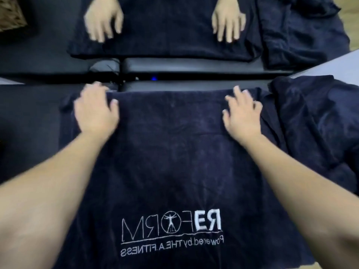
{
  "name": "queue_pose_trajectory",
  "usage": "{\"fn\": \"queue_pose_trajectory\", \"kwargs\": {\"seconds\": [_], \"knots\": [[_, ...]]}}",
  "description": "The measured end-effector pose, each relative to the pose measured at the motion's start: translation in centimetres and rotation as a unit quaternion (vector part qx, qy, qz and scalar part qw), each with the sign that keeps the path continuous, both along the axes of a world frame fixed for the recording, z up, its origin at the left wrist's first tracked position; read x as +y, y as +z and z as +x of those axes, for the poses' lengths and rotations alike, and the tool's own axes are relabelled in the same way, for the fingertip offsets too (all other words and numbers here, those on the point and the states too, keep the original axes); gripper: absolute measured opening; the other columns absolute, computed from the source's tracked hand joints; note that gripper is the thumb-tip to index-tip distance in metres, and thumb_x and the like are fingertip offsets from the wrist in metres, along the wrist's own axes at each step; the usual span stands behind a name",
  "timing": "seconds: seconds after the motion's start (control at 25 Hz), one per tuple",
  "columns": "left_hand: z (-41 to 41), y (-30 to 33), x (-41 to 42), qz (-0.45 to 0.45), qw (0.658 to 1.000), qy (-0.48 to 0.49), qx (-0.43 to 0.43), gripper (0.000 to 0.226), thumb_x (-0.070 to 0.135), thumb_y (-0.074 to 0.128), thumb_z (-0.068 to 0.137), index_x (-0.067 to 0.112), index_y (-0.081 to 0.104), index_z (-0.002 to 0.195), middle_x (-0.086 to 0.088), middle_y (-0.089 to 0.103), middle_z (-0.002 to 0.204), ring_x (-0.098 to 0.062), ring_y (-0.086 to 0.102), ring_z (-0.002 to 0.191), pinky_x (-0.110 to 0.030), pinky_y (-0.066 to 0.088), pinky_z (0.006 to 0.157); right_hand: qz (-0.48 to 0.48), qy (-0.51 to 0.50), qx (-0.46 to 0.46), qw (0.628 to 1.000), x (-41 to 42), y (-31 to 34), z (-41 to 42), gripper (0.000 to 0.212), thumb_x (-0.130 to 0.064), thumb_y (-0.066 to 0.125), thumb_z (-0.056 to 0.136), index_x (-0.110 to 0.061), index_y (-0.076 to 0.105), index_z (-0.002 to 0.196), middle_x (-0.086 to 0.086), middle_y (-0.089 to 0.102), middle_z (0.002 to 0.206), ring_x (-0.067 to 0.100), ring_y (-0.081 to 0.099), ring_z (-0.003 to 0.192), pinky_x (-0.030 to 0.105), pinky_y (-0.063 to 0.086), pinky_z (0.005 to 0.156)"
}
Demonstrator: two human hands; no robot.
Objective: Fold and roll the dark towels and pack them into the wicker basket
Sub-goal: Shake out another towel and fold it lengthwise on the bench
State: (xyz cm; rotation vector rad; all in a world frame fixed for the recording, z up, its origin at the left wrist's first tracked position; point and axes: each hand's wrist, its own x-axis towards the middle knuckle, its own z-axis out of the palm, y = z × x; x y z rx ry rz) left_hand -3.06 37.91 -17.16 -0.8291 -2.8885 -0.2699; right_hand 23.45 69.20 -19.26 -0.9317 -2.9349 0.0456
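The towel lies flat and spread out in the middle of the frame, with white letters near the bottom. The letters read backwards, so I think the back side faces up. It lies flat like this so it can be folded neatly, I guess. Its far edge sits just above the middle of the frame, next to a black padded bar. The left hand rests on the far left corner of the towel, fingers bent over the edge. It looks like it pinches the edge, but the blur makes it hard to be sure. The right hand lies on the far right part of the towel with fingers spread and flat, pressing the cloth down. Both hands sit near the far edge, well apart from each other, one at each side. I think they are there to smooth the towel or to take the corners for the first fold. To the right, touching the towel, is a bumpy pile of more dark cloth, likely waiting its turn. Along the top of the frame a mirror shows the same hands, towel and pile again. In the upper left corner a bit of the basket shows, far from the hands.
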Motion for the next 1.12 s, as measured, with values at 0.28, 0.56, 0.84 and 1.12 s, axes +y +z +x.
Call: {"fn": "queue_pose_trajectory", "kwargs": {"seconds": [0.28,0.56,0.84,1.12], "knots": [[13.2,-4.6,3.3,-0.14,0.962,-0.208,-0.103,0.071,0.062,0.02,0.1,0.024,0.024,0.16,0.001,0.014,0.169,-0.024,0.004,0.157,-0.049,0.01,0.126,-0.116,0.004,-0.102,0.988,-3.9,-2.9,2.1,0.062,-0.051,0.032,0.105,-0.022,0.023,0.159,0.008,0.01,0.169,0.034,0.01,0.154,0.052,0.019,0.121],[9.6,-4.9,2.8,-0.148,0.973,-0.13,-0.116,0.076,0.07,0.019,0.097,0.03,0.015,0.161,0.004,0.003,0.17,-0.022,-0.006,0.156,-0.047,0.002,0.126,-0.184,-0.149,-0.106,0.966,1.4,-1.3,5.6,0.076,-0.06,0.032,0.102,-0.02,0.01,0.162,0.003,-0.003,0.17,0.028,-0.001,0.156,0.049,0.01,0.125],[5.2,-5.1,1.6,-0.109,0.984,-0.017,-0.138,0.083,0.074,0.024,0.096,0.024,0.015,0.161,0.002,0.004,0.17,-0.026,-0.002,0.156,-0.047,0.004,0.126,-0.161,-0.2,-0.121,0.959,2.4,-0.7,4.4,0.084,-0.064,0.036,0.099,-0.014,0.011,0.161,0.008,-0.003,0.169,0.031,-0.003,0.155,0.052,0.007,0.124],[0.8,-4.6,-0.8,-0.093,0.979,0.085,-0.158,0.083,0.075,0.021,0.095,0.024,0.015,0.161,0.001,0.005,0.17,-0.028,-0.004,0.156,-0.05,0.004,0.126,-0.075,0.091,-0.062,0.991,-7.6,-1.0,-4.1,0.062,-0.044,0.043,0.103,-0.012,0.034,0.154,0.011,0.018,0.167,0.03,0.017,0.153,0.048,0.024,0.12]]}}
